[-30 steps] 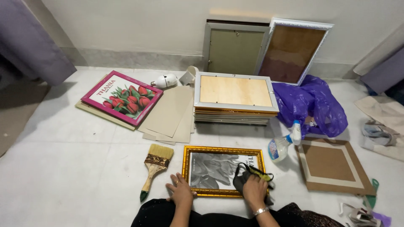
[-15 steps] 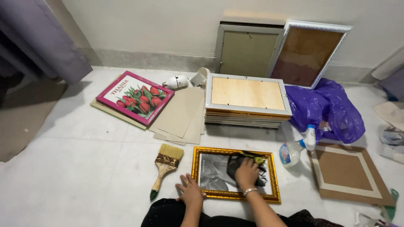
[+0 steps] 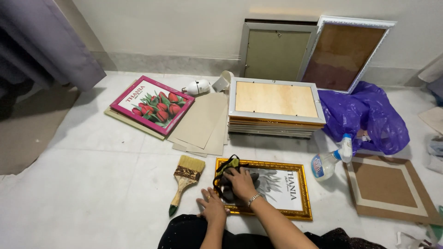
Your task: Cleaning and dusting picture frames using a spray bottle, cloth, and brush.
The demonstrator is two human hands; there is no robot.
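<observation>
On the floor (image 3: 92, 184) just in front of our knees, our left hand (image 3: 212, 208) lies flat and released on the near left corner of the gold picture frame (image 3: 302, 193). Our right hand (image 3: 240, 183) is clenched on a dark cloth (image 3: 229, 167) and presses it onto the glass at the frame's left end. Just left of the frame lies a paintbrush (image 3: 185, 177); to the right a spray bottle (image 3: 328, 161) lies on its side. Farther off we see a stack of frames (image 3: 275, 107), sheets of cardboard (image 3: 203, 121), a pink frame (image 3: 152, 105) of red tulips and a purple plastic bag (image 3: 369, 115).
</observation>
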